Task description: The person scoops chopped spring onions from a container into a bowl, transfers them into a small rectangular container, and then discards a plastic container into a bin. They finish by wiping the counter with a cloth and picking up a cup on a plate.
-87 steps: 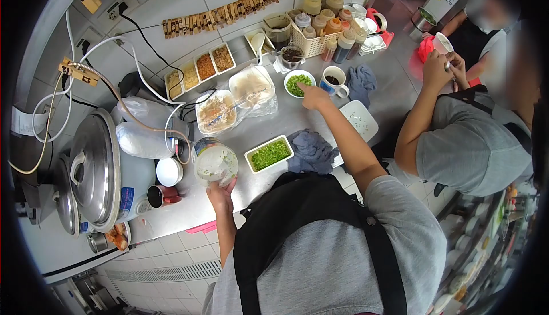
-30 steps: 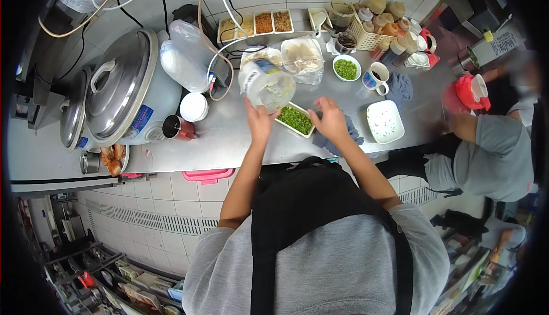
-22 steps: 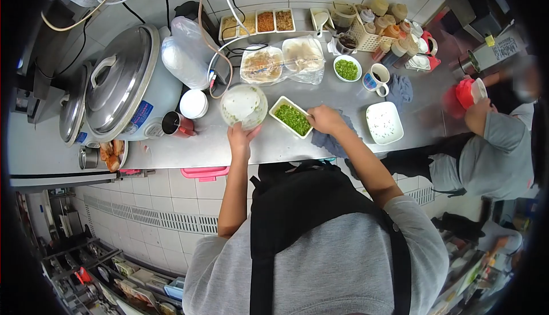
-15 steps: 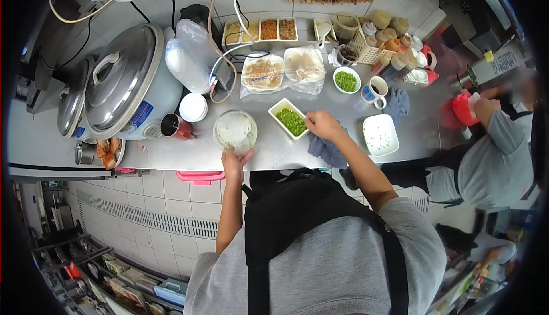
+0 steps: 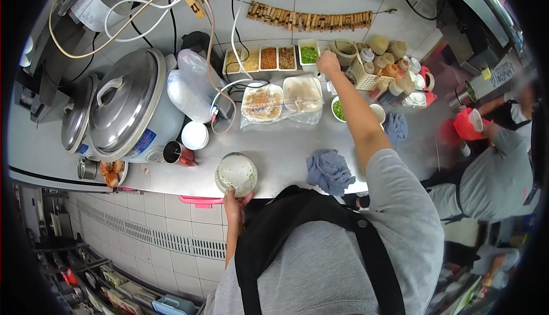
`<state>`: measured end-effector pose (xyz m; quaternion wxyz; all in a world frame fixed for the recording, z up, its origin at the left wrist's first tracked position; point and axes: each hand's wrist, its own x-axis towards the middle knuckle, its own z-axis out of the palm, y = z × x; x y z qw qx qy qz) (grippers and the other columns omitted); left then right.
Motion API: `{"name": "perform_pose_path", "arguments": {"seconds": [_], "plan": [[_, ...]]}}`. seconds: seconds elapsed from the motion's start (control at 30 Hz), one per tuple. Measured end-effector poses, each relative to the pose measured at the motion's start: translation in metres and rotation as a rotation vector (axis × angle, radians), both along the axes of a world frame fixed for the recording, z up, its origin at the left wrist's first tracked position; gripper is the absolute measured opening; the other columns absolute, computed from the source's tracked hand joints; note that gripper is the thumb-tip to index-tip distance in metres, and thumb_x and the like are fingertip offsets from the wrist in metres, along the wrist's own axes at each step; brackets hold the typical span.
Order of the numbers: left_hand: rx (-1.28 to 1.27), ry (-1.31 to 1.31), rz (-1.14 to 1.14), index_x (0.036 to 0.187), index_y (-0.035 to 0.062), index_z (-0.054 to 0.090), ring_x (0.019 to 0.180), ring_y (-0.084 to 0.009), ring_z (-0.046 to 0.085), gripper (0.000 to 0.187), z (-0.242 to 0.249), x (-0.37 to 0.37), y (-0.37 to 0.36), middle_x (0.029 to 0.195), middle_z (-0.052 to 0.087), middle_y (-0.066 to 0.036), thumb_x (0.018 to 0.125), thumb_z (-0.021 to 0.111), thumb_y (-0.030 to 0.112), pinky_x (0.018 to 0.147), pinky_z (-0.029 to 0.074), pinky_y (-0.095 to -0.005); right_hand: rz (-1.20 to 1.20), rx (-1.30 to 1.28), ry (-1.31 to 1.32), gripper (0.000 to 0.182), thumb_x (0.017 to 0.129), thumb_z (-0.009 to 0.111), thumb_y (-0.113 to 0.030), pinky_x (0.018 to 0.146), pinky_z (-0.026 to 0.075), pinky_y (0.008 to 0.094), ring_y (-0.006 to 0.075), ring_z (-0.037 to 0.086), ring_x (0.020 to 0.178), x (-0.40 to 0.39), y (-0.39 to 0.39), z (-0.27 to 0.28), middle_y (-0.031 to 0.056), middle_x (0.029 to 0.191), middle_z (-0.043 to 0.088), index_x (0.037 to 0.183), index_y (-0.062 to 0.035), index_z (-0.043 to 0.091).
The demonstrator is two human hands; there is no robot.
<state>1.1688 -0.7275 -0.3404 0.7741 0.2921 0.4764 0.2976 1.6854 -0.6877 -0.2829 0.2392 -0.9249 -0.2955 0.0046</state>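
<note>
The step in hand looks like setting the white tray of chopped greens (image 5: 309, 54) into the row of topping trays (image 5: 269, 58) against the tiled wall, while a serving is held ready at the near edge. The right hand (image 5: 327, 62) is stretched far across the steel counter (image 5: 280, 146) toward one o'clock and sits at the three o'clock edge of that green tray, touching or just beside it. Its fingers are curled in, but whether they pinch the rim or merely rest there is too small to tell. The left hand (image 5: 236, 203) is at six o'clock, at the counter's front edge, fingers cupped round the near side of the round bowl (image 5: 236, 173), which rests on the counter with pale contents flecked with green. At three o'clock from the bowl lies a crumpled grey cloth (image 5: 329, 170); at twelve o'clock from it sit two bagged food portions (image 5: 283, 97). A basket of sauce bottles (image 5: 380, 63) stands just to the three o'clock side of the reaching hand, so letting go and drawing back calls for a clean lift past those bottles, and the bowl needs a steady hold so near the edge
</note>
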Motion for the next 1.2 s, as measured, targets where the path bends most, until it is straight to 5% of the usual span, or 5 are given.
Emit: {"name": "perform_pose_path", "arguments": {"seconds": [0.57, 0.63, 0.97, 1.07, 1.2], "plan": [[-0.058, 0.084, 0.005, 0.118, -0.0142, 0.031, 0.085, -0.0367, 0.061, 0.045, -0.014, 0.021, 0.002, 0.107, 0.051, -0.03, 0.089, 0.037, 0.019, 0.072, 0.056, -0.0361, 0.253, -0.542, 0.363, 0.025, 0.079, 0.055, -0.02, 0.064, 0.051, 0.038, 0.0325, 0.064, 0.067, -0.004, -0.178, -0.074, 0.0225, 0.073, 0.063, 0.075, 0.003, 0.065], [-0.072, 0.098, -0.019, 0.117, -0.0144, 0.032, 0.085, -0.0366, 0.061, 0.045, -0.014, 0.026, 0.005, 0.107, 0.051, -0.029, 0.089, 0.037, 0.019, 0.073, 0.056, -0.0364, -0.383, -0.238, 0.847, 0.025, 0.079, 0.053, -0.019, 0.06, 0.052, 0.0362, 0.0283, 0.064, 0.065, -0.055, -0.179, -0.042, 0.0197, 0.072, 0.064, 0.074, 0.0015, 0.066], [-0.015, 0.058, -0.098, 0.12, -0.0133, 0.031, 0.089, -0.0378, 0.06, 0.045, 0.0, 0.042, 0.015, 0.11, 0.05, -0.028, 0.087, 0.036, 0.017, 0.076, 0.055, -0.0376, -0.275, -0.068, -0.071, 0.048, 0.091, 0.034, -0.029, 0.044, 0.045, 0.036, 0.0264, 0.057, 0.045, -0.043, -0.157, -0.177, 0.0153, 0.058, 0.059, 0.07, 0.0033, 0.062], [-0.023, 0.04, -0.1, 0.121, -0.0126, 0.03, 0.09, -0.0375, 0.059, 0.046, -0.003, 0.037, 0.015, 0.111, 0.049, -0.027, 0.087, 0.036, 0.017, 0.075, 0.055, -0.0374, -0.517, 0.268, 0.678, 0.049, 0.092, 0.037, -0.035, 0.045, 0.045, 0.0322, 0.022, 0.056, 0.045, -0.06, -0.136, -0.129, 0.0123, 0.057, 0.06, 0.073, 0.0015, 0.064], [-0.023, 0.033, -0.071, 0.121, -0.0127, 0.03, 0.09, -0.0373, 0.06, 0.045, -0.007, 0.029, 0.014, 0.112, 0.049, -0.028, 0.087, 0.035, 0.017, 0.075, 0.055, -0.0369, -0.501, 0.176, 0.41, 0.05, 0.092, 0.038, -0.039, 0.042, 0.042, 0.0305, 0.0182, 0.054, 0.043, -0.035, -0.123, -0.221, 0.009, 0.055, 0.058, 0.073, 0.0, 0.063]]}}
